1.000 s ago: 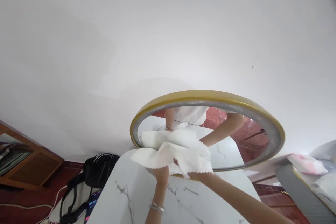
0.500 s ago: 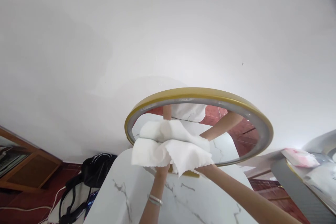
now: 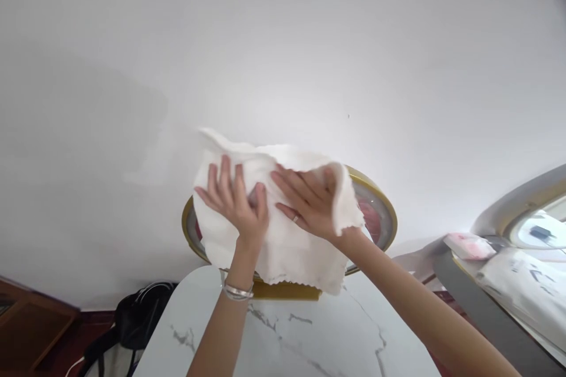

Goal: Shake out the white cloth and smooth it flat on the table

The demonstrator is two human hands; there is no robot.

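Observation:
A white cloth [image 3: 292,250] with a scalloped edge is spread over the face of an oval-looking mirror [image 3: 388,212] with a gold rim. My left hand [image 3: 241,200] lies on the cloth with its fingers spread, a silver bracelet at the wrist. Beside it my right hand [image 3: 309,197], wearing a ring, rests flat on the cloth, fingers extended toward the left; a fold of cloth covers part of its back. Below the cloth, the mirror's gold base [image 3: 287,291] stands on a white marbled table [image 3: 283,341].
Behind the mirror rises a pale wall [image 3: 265,41]. A black bag [image 3: 141,318] is at the lower left, near a wooden cabinet [image 3: 35,330]. On the right, a grey-sided surface [image 3: 481,300] holds a pink-and-white packet [image 3: 469,245], white fabric [image 3: 526,283] and another round mirror [image 3: 548,230].
Both hands, hidden under the cloth before, now show on top of it. The cloth has spread out and moved up over most of the mirror. The camera view has shifted.

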